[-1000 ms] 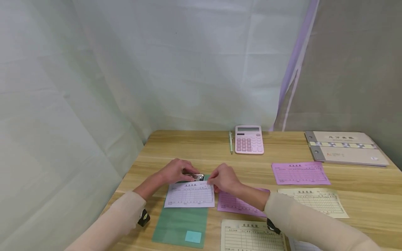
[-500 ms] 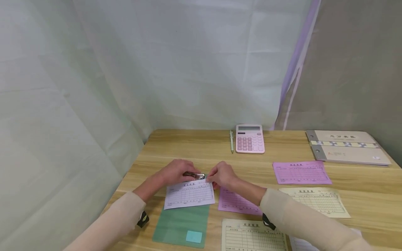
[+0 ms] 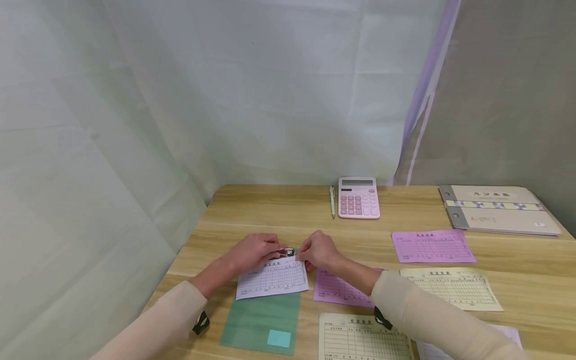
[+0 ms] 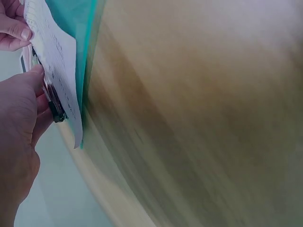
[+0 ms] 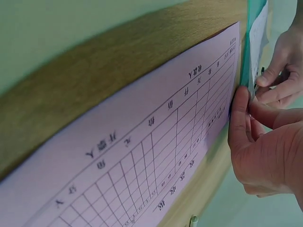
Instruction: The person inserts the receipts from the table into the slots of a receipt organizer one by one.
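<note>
A green clipboard (image 3: 258,327) lies on the table, with a pale blue label (image 3: 279,338) near its lower edge. At its top is a metal clip (image 3: 287,253), which my left hand (image 3: 255,252) pinches between thumb and fingers, as the left wrist view shows. A white receipt form (image 3: 272,280) lies slightly tilted over the clipboard's upper half, its top edge close to the clip. My right hand (image 3: 320,251) pinches the form's top right corner between thumb and forefinger. Whether the paper is under the clip's jaw, I cannot tell.
A purple form (image 3: 339,290) lies under the right forearm, with a cream form (image 3: 360,337) nearer. Further right are another purple form (image 3: 433,246) and another cream one (image 3: 454,290). A pink calculator (image 3: 359,197), a pen (image 3: 332,202) and a ledger (image 3: 499,210) lie along the back.
The white form has tilted a little, its right side higher. My left fingers have shifted over the clip, while my right hand keeps its pinch on the corner.
</note>
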The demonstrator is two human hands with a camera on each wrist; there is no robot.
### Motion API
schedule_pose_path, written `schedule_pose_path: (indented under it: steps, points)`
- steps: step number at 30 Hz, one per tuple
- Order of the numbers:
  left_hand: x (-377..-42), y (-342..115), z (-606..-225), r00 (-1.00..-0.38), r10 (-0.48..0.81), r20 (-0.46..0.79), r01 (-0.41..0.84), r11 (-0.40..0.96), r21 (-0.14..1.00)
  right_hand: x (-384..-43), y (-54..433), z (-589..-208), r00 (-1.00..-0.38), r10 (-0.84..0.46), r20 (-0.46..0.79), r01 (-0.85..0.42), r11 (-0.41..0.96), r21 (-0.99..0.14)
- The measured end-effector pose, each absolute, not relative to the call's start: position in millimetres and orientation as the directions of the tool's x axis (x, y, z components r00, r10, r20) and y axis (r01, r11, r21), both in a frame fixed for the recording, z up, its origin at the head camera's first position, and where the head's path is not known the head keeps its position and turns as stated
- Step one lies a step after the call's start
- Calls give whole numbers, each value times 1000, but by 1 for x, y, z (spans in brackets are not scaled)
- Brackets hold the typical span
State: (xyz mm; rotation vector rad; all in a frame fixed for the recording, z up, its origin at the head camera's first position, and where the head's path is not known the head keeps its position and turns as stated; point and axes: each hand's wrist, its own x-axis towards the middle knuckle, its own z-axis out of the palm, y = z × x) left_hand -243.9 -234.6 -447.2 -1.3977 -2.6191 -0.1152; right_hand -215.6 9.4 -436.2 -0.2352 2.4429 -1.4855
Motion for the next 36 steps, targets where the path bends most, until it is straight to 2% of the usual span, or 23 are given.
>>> schedule_pose_path:
  steps: [5,14,36]
  points:
    - [-246,-235,-447,-585,793,171,810,583,65,-216,11,-436,-952,-271,-145,8,450,-893]
    - [-245,-235,-447,-606,776,174,795,597,105,-217,10,-436,-953,-256,-161,45,406,-913]
    - [-242,-238,-451,-591,781,199,806,581,113,-219,8,-433,-940,-232,-250,145,391,-909]
